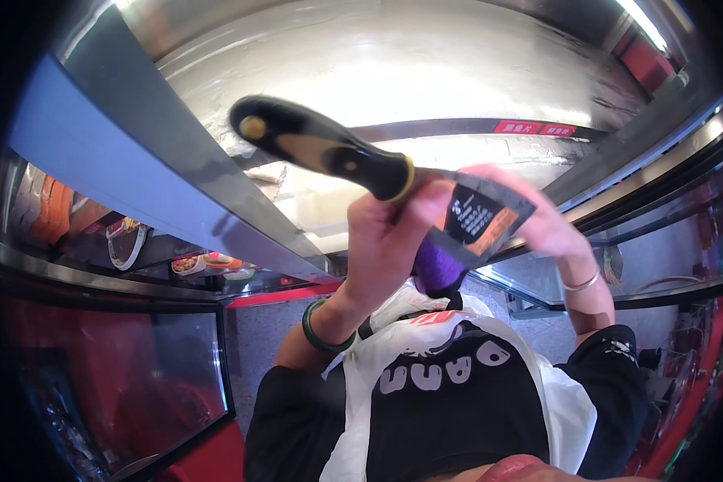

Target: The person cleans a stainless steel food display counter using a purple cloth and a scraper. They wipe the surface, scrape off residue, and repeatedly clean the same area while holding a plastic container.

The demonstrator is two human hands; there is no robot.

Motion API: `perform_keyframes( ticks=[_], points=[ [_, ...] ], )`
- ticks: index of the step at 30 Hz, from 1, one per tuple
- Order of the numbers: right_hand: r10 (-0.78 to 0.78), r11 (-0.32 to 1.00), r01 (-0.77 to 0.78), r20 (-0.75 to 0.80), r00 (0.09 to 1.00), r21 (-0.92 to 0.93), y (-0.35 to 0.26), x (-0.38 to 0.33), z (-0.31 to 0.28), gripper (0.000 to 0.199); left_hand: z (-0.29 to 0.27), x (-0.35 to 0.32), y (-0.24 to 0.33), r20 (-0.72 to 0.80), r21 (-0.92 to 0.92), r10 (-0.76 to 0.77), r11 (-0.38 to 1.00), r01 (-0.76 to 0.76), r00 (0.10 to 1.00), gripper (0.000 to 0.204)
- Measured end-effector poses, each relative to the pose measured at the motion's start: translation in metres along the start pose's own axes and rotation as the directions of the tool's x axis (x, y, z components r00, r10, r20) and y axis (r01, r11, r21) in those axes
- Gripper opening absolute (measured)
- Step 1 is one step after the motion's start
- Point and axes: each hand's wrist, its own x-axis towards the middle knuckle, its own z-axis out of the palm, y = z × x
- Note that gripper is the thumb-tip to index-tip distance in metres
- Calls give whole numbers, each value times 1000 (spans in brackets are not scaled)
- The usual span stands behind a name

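Observation:
A putty-knife-style scraper (321,149) with a black and tan handle is raised in front of me, its handle pointing to the upper left. My left hand (386,241), with a green bangle on the wrist, is closed around it where handle meets blade. The broad blade (486,213) carries a black and orange label. My right hand (546,221), blurred and wearing a silver bracelet, is at the blade's far right edge; its fingers are partly hidden behind the blade. Just under the blade shows something purple (438,265), whose kind I cannot make out.
Ahead lies a pale metal basin (394,72), crossed by a divider bar (434,127) with red labels. A wide metal frame (161,169) runs along the left. Beyond it are small food tubs (189,263). Glass panels (659,249) stand at the right.

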Motion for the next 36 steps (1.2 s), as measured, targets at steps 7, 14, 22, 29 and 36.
perform_keyframes(
  ticks=[7, 14, 22, 29, 36],
  points=[
    [-76, 982, -22, -499, 863, -187, 0, -22, -36, 33, -4, 10, 4, 201, 226, 456, 840, -494, 867, 17],
    [-192, 261, -491, -543, 817, -831, 9, 12, -224, 38, -49, -27, 7, 115, 142, 337, 926, -351, 935, 19],
    [-237, 400, 304, 224, 946, -865, 69, 190, -139, 30, -56, -33, -10, 116, 218, 133, 963, -156, 984, 15],
    [-426, 96, -728, -689, 586, -679, 41, 80, -343, 37, -76, -41, -13, 83, 203, 0, 979, -17, 997, 13],
    [-152, 446, 47, -24, 988, -894, 57, 114, -187, 48, -66, -27, -34, 67, 253, -160, 958, 139, 985, 14]
  ],
)
